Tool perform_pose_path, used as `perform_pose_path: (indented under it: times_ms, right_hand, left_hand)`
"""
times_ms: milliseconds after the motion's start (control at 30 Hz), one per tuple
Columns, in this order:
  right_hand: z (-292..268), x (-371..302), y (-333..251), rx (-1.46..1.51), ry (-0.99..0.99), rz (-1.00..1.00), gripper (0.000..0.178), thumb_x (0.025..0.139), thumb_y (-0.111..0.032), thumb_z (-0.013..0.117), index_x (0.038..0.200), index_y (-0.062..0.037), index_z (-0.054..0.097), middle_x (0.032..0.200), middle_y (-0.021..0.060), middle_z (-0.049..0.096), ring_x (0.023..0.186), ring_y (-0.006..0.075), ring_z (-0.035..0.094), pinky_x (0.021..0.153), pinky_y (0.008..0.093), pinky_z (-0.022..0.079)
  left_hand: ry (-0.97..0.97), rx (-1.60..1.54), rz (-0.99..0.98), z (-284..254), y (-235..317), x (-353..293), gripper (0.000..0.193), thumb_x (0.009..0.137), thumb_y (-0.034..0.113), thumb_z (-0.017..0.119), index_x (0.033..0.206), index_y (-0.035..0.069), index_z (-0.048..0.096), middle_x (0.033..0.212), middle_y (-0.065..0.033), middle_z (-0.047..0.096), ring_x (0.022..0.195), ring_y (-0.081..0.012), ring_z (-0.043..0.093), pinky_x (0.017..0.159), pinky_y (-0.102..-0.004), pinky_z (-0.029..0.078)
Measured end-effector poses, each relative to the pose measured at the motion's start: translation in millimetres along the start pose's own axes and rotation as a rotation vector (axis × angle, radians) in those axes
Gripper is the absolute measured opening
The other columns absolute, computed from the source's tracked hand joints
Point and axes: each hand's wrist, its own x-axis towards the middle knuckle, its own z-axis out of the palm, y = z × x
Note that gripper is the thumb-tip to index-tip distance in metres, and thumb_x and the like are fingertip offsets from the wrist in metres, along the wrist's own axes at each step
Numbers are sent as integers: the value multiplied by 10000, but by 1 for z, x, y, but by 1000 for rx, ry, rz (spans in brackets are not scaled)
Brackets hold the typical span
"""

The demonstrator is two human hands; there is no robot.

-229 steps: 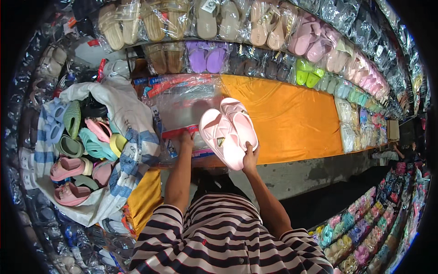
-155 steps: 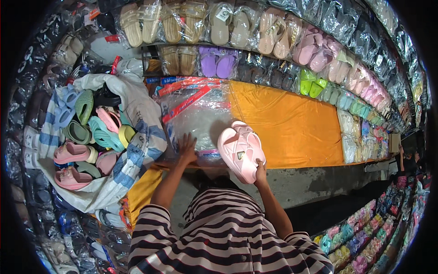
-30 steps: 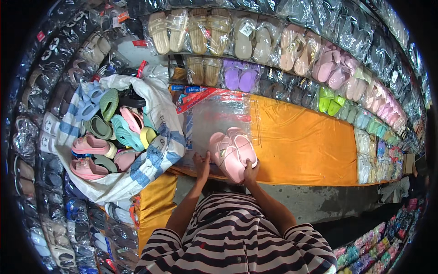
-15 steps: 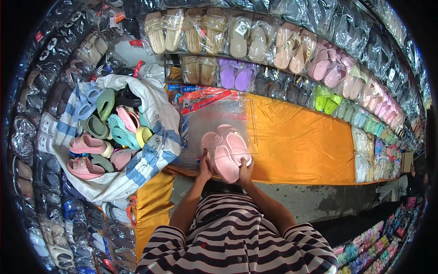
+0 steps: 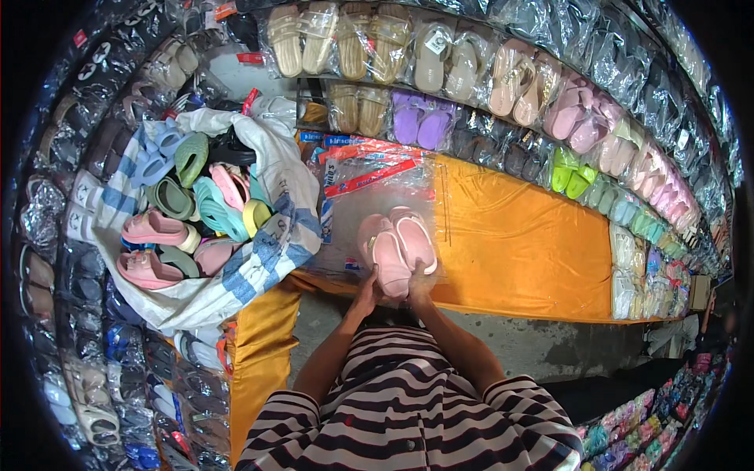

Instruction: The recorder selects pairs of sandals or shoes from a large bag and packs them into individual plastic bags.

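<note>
Between both hands I hold a pair of pink slide sandals point(image 5: 390, 255), side by side with their toe ends away from me or toward me; I cannot tell which. My left hand point(image 5: 365, 297) is closed on the near left edge of the pair. My right hand point(image 5: 422, 284) grips its near right edge, fingers partly hidden under the sandal. Beneath and beyond the pair lie clear plastic bags point(image 5: 345, 224) with red and blue printed strips, on the table's orange cloth point(image 5: 526, 243).
A white and blue checked sack point(image 5: 294, 196) full of loose sandals stands at the left. Shelves of plastic-wrapped sandals point(image 5: 432, 118) curve along the back and right. Bagged footwear point(image 5: 184, 392) lines the lower left. Orange cloth point(image 5: 263, 345) hangs below the sack.
The pink sandals have turned and shifted slightly away from me. My left hand has slid down to their near end, and my right hand has changed its grip. The view has shifted a little.
</note>
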Motion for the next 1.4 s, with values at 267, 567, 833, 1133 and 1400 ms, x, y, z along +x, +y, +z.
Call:
perform_pose_path:
  times_ms: [267, 567, 833, 1133, 1400]
  right_hand:
    - [12, 1, -23, -106, -62, -88, 536, 849, -308, 594, 1211, 58, 446, 1102, 269, 556, 985, 365, 572, 871, 428, 434]
    - [21, 1, -55, -404, -93, -140, 579, 849, -323, 575, 1267, 43, 413, 843, 174, 629, 779, 262, 616, 757, 372, 469]
    - [41, 28, -19, -107, -202, 33, 741, 855, -445, 577, 1367, 14, 300, 1316, 289, 407, 1244, 398, 382, 1039, 418, 294]
    - [15, 39, 35, -6, -355, -57, 623, 842, -352, 632, 1324, -21, 416, 1167, 201, 486, 1037, 253, 489, 948, 357, 390]
    - [-117, 63, 55, -927, -985, -744, 425, 868, -217, 573, 1262, -73, 505, 1156, 173, 568, 1172, 284, 458, 998, 402, 370]
  left_hand:
    - [115, 59, -20, 2, 4, -4, 590, 854, 480, 620, 1206, 19, 512, 1057, -71, 606, 924, -168, 576, 783, -311, 460]
    - [-1, 123, 35, 1, 6, -6, 413, 872, 363, 638, 1130, 53, 548, 937, -33, 601, 763, -125, 578, 635, -260, 475]
    - [-238, 170, 36, -6, -12, -10, 338, 914, 256, 574, 1172, 48, 508, 992, -43, 603, 844, -143, 598, 683, -296, 502]
    - [-8, 329, 101, -42, -36, 7, 226, 882, 196, 551, 1011, 27, 629, 911, -66, 652, 755, -152, 624, 671, -276, 486]
    - [114, 363, -4, -64, -41, -2, 321, 861, 287, 559, 1025, 19, 625, 911, -76, 652, 806, -179, 642, 708, -310, 495]
